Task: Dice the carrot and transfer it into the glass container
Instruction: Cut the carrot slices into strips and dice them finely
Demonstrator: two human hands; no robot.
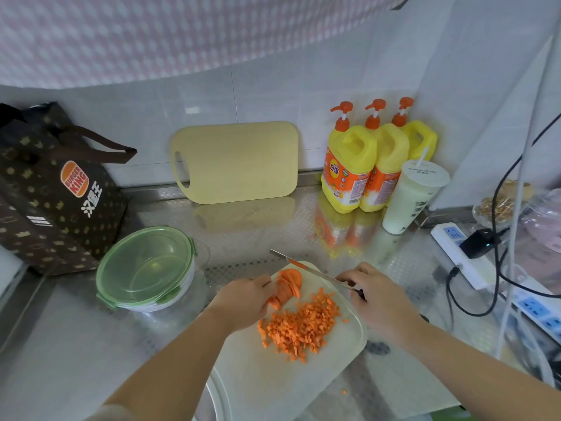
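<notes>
At lower centre my left hand (243, 300) pinches the fanned carrot slices (288, 285) and my right hand (378, 300) grips the knife (312, 273), so I judge sliding slices could draw the blade onto that left hand.

Open strip of counter (261, 226) between white board (273, 378), lidded glass container (145, 268), leaning yellow board (236, 162) and detergent bottles (349, 168)

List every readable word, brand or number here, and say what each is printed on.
"BURGER KING": logo on the brown paper bag.
"汉堡王": white characters on the same bag, beside the logo.
"百强", as far as it reads: orange label of the front yellow pump bottle.
Too small or blurred: the other bottle print, the text on the white lidded cup, the power strip markings.
</notes>
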